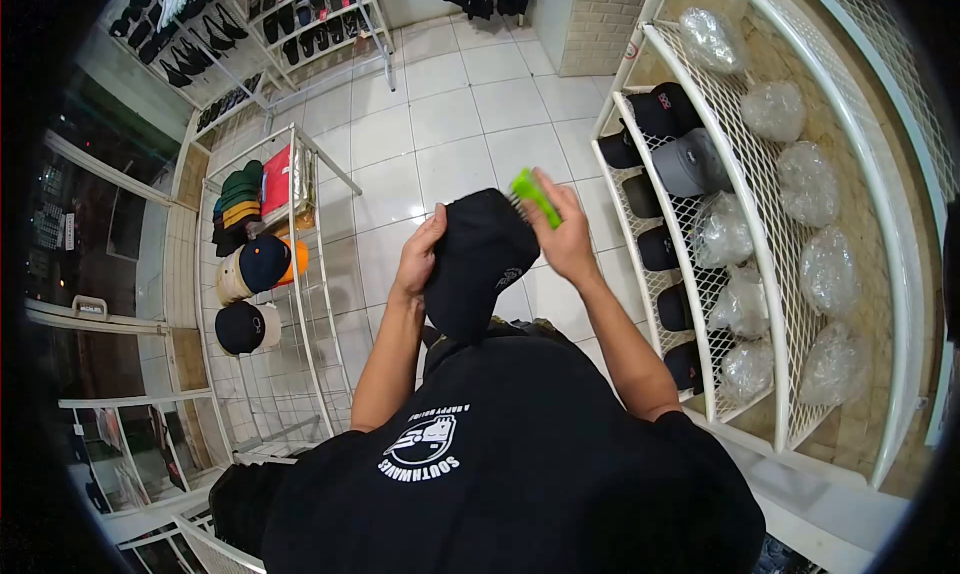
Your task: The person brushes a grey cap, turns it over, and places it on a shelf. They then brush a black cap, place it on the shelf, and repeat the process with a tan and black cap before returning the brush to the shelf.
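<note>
Left hand point(418, 259) is gripping, fingers closed, the black cap point(478, 264) at its left edge, chest-high. Right hand point(565, 236) is clasping the green brush point(534, 196), bristles touching the cap's top-right edge.

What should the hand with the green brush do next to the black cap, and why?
Probably sweep the green brush down across the black cap. The right hand holds the brush with its bristles at the cap's top edge, and the left hand steadies the cap from the other side, so a short stroke looks like the likely next step.
</note>
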A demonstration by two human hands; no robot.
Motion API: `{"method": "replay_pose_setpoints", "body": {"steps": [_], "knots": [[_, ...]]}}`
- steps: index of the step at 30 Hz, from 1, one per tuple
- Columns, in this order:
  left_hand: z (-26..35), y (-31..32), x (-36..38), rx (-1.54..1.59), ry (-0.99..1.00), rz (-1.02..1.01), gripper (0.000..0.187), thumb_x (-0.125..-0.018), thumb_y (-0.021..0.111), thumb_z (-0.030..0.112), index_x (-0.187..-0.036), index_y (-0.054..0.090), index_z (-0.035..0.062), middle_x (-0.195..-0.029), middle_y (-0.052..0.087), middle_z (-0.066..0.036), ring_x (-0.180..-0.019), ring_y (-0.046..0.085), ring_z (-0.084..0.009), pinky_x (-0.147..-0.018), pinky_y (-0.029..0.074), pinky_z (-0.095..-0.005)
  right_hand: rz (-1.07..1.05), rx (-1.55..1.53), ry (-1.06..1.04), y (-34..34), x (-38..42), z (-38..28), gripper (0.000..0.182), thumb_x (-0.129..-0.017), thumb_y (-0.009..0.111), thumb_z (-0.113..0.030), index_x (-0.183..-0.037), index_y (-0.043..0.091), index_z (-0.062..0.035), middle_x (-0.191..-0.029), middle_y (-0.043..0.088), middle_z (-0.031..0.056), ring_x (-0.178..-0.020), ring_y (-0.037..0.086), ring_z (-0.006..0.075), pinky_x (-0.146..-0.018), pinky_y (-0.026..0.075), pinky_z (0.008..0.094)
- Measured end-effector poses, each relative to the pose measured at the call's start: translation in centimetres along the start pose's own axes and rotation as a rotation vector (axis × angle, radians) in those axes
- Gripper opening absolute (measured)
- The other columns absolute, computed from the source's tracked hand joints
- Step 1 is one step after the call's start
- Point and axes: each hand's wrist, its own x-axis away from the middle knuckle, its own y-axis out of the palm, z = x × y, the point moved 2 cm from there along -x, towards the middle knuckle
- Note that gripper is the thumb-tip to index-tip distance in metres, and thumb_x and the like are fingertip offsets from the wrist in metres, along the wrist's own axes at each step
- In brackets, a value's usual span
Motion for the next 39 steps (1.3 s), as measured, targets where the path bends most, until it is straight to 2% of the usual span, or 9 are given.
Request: {"method": "replay_pose_setpoints", "body": {"steps": [8,10,12,14,16,20,24,27,39], "knots": [[-0.8,-1.3,-0.3,-0.074,0.004,-0.063,0.048,-0.110,0.044,0.036,-0.131,0.056,-0.0056,-0.123,0.067,-0.015,-0.109,0.068,-0.0211,-0.096,0.055,-0.0327,0.017,0.128,0.025,1.3,1.3,3.2,0.055,-0.098,0.068,-0.027,-0.143,0.053,-0.0008,-0.114,0.062,0.0178,-0.108,0.062,0.0289,-0.097,0.047,0.0359],[-0.4,-1.7,-1.0,-0.109,0.182,0.259,0.049,-0.110,0.043,0.037,-0.131,0.055,-0.0052,-0.124,0.067,-0.016,-0.109,0.068,-0.0224,-0.096,0.055,-0.0337,0.116,0.102,-0.004,0.3,1.4,2.8,0.055,-0.098,0.069,-0.028,-0.144,0.052,-0.0014,-0.112,0.063,0.0145,-0.107,0.062,0.0261,-0.098,0.047,0.0348],[2.0,0.5,-0.1,0.022,0.201,0.067,0.051,-0.110,0.042,0.039,-0.133,0.054,-0.0047,-0.127,0.065,-0.017,-0.112,0.067,-0.0236,-0.099,0.054,-0.0351,0.077,-0.626,0.370,-0.1,2.7,2.3,0.048,-0.101,0.065,-0.025,-0.144,0.054,-0.0069,-0.122,0.063,0.0107,-0.112,0.060,0.0178,-0.097,0.047,0.0295],[2.2,1.2,-0.3,0.035,0.299,0.076,0.052,-0.110,0.040,0.040,-0.134,0.053,-0.0042,-0.129,0.064,-0.017,-0.114,0.066,-0.0249,-0.101,0.053,-0.0365,-0.008,-0.765,0.448,0.5,4.4,1.6,0.047,-0.101,0.063,-0.033,-0.142,0.055,-0.0103,-0.118,0.066,0.0058,-0.106,0.062,0.0149,-0.090,0.049,0.0276],[2.3,1.4,-0.9,0.135,0.421,0.120,0.053,-0.110,0.040,0.041,-0.135,0.053,-0.0036,-0.130,0.064,-0.016,-0.115,0.066,-0.0252,-0.102,0.052,-0.0370,-0.221,-1.039,0.927,2.0,6.0,2.0,0.047,-0.101,0.061,-0.042,-0.136,0.060,-0.0102,-0.110,0.069,0.0046,-0.093,0.064,0.0120,-0.080,0.052,0.0263],[1.4,1.1,-0.8,0.069,0.430,0.141,0.055,-0.110,0.038,0.044,-0.135,0.054,-0.0024,-0.134,0.063,-0.016,-0.119,0.064,-0.0266,-0.103,0.051,-0.0390,-0.408,-1.396,0.923,2.9,6.7,5.1,0.046,-0.099,0.061,-0.046,-0.128,0.063,-0.0104,-0.108,0.071,0.0057,-0.088,0.067,0.0135,-0.074,0.054,0.0284],[2.6,-1.0,0.5,0.105,0.426,0.044,0.045,-0.106,0.053,0.036,-0.126,0.060,-0.0045,-0.119,0.069,-0.013,-0.107,0.067,-0.0194,-0.094,0.053,-0.0313,-0.175,-1.226,0.857,0.6,4.6,4.2,0.039,-0.100,0.064,-0.037,-0.123,0.066,-0.0054,-0.109,0.072,0.0059,-0.094,0.069,0.0135,-0.081,0.055,0.0267],[4.2,-1.6,2.1,-0.395,0.208,-0.033,0.036,-0.091,0.076,0.021,-0.114,0.067,-0.0059,-0.099,0.071,-0.006,-0.092,0.067,-0.0119,-0.085,0.053,-0.0272,-0.165,-1.111,0.845,-1.6,4.0,4.2,0.040,-0.100,0.064,-0.033,-0.124,0.065,-0.0015,-0.110,0.072,0.0068,-0.095,0.069,0.0122,-0.083,0.055,0.0277],[1.2,2.9,2.7,-0.300,0.108,-0.030,0.032,-0.094,0.072,0.008,-0.123,0.062,-0.0017,-0.112,0.070,-0.006,-0.098,0.066,-0.0124,-0.090,0.054,-0.0292,0.089,-0.094,-0.064,1.8,3.9,-2.5,0.059,-0.094,0.074,-0.027,-0.142,0.055,-0.0001,-0.108,0.058,0.0115,-0.100,0.059,0.0211,-0.090,0.047,0.0308]]}}
